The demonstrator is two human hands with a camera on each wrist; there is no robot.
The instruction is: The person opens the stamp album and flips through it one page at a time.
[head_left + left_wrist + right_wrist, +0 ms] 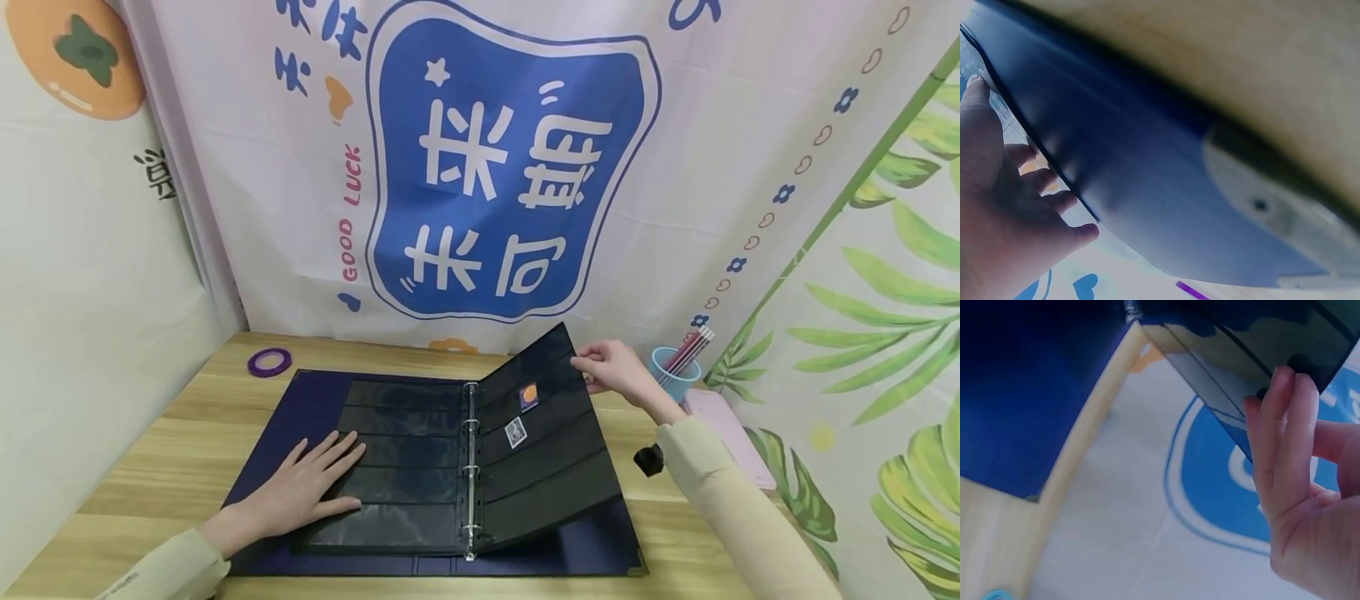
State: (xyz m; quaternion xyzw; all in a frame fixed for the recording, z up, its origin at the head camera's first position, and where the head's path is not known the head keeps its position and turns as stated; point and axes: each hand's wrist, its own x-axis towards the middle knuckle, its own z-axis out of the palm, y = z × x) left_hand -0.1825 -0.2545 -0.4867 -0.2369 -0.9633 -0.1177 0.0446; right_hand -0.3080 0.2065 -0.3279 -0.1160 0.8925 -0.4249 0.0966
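Observation:
A dark blue ring binder (264, 448) lies spread on the table, its metal rings (471, 475) down the middle. My left hand (303, 483) rests flat, fingers spread, on the left-hand black pocket page (408, 483); the left wrist view shows its fingertips along the page edge. With my right hand (618, 371) I pinch the outer edge of the right-hand black page (551, 446), which is lifted at a slant off the cover. That page carries a stamp with an orange disc (529, 395) and a grey-and-white stamp (516, 432). In the right wrist view, several fingers press its underside.
A purple tape roll (270, 362) lies at the back left. At the right stand a light blue cup (675, 377) of pencils and a pink flat item (731, 437). A small black object (648, 460) sits beside the right forearm. A printed curtain (300, 233) hangs behind the table.

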